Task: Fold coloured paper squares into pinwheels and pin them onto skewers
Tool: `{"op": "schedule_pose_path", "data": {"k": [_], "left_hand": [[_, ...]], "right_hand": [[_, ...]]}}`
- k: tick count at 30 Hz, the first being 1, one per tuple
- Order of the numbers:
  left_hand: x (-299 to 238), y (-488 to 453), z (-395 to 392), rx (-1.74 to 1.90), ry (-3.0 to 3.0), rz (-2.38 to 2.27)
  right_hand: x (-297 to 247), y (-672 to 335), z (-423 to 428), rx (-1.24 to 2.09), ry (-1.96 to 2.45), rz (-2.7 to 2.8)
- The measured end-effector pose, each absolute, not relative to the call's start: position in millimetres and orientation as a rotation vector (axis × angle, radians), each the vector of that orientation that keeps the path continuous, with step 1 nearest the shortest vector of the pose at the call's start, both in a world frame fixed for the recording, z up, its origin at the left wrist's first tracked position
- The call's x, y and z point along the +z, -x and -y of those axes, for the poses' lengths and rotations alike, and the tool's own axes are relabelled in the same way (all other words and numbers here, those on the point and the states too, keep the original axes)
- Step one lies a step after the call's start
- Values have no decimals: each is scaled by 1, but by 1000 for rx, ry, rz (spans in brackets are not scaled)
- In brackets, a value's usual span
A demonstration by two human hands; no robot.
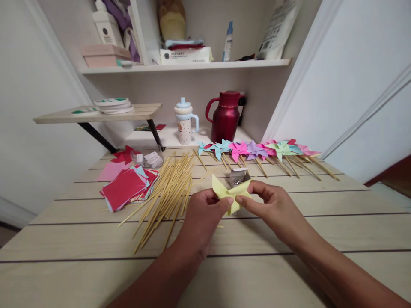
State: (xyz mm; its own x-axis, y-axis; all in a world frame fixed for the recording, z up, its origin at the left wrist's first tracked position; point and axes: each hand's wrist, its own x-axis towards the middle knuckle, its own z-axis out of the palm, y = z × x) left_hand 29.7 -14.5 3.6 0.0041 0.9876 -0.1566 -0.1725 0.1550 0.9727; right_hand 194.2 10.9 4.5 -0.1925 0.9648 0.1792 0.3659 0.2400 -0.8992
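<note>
A yellow paper pinwheel (pixel 236 191) is held in the air above the table between both my hands. My left hand (pixel 205 209) pinches its left side, thumb across the front near the middle. On the other side my right hand (pixel 266 199) grips the paper with thumb and fingers, the thumb tip close to the left one. Just behind the pinwheel stands a small open box (pixel 239 173) with small shiny metal pieces in it. A heap of thin wooden sticks (pixel 171 188) lies to the left of my left hand.
Finished pinwheels (pixel 257 150) on sticks lie in a row at the back right. Stacked coloured paper squares (pixel 125 186) and a clear plastic packet (pixel 152 159) are at the left. Behind stand a cup (pixel 184 128), a red jug (pixel 225 119) and a small raised shelf (pixel 141 110) with white rolls.
</note>
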Motion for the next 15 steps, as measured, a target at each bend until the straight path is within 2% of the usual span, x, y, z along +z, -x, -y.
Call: {"op": "schedule_pose_path", "data": {"k": [15], "left_hand": [[1,-32,12,1228,-987,-1234]], "right_hand": [[4,-193,-11,949,1240,1718]]}}
